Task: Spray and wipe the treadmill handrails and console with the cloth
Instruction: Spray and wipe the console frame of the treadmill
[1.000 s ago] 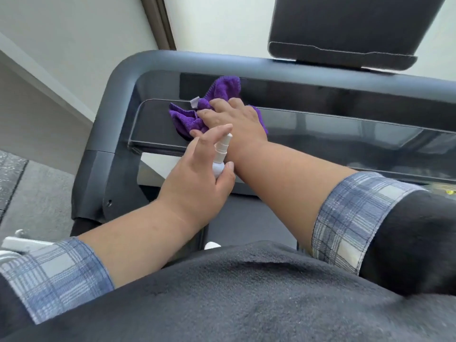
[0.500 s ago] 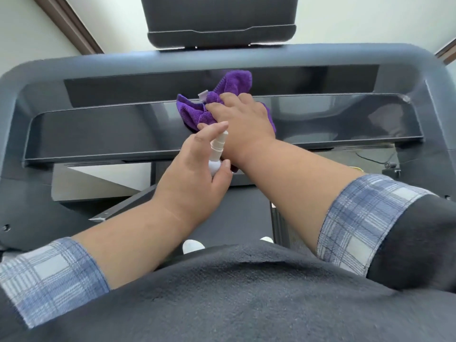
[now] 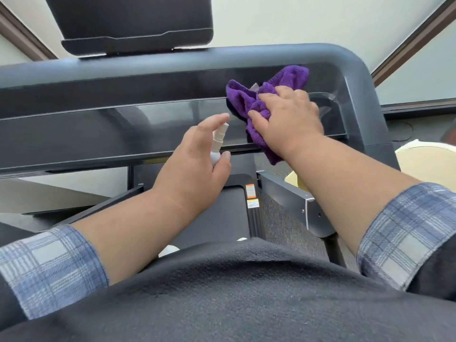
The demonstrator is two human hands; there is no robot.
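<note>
A crumpled purple cloth (image 3: 249, 99) lies on the right end of the treadmill's glossy dark console panel (image 3: 98, 129), and my right hand (image 3: 288, 117) presses flat on top of it. My left hand (image 3: 195, 159) grips a small white spray bottle (image 3: 218, 141) just below the panel's front edge, forefinger resting on the nozzle top. The grey handrail (image 3: 355, 67) runs behind the console and curves down at the right corner. A dark screen (image 3: 133, 23) stands above the rail.
The treadmill belt (image 3: 229, 218) and its grey side rail (image 3: 296, 203) lie below my arms. A cream-coloured round object (image 3: 429, 164) sits to the right of the frame. White walls with brown trim are behind.
My right hand has slid the cloth along the console from the left end through the middle to the right end. My left hand with the bottle followed along beside it.
</note>
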